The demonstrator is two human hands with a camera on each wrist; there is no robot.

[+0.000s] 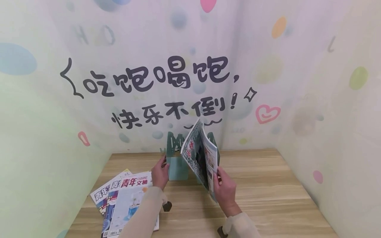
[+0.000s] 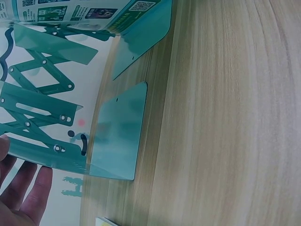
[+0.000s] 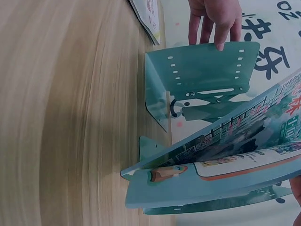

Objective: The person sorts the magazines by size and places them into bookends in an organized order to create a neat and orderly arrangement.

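Observation:
A green expandable metal bookend [image 1: 178, 168] with crisscross slats stands at the back of the table. My left hand [image 1: 160, 173] grips its left end panel, thumb on one face and fingers on the other, as the right wrist view shows in the bookend's panel [image 3: 202, 68]. My right hand [image 1: 225, 191] holds magazines by their near edge. One magazine [image 1: 193, 158] has a dark cover with red characters; another beside it [image 1: 210, 158] is pale. They stand upright and tilted, fanned apart at the top, at the bookend's right part, hiding much of it.
Several magazines [image 1: 126, 208] lie overlapping at the table's left, beside my left forearm. The wooden table [image 1: 268, 198] meets a printed curtain [image 1: 190, 39] with large dark writing right behind the bookend. More curtain closes off both sides.

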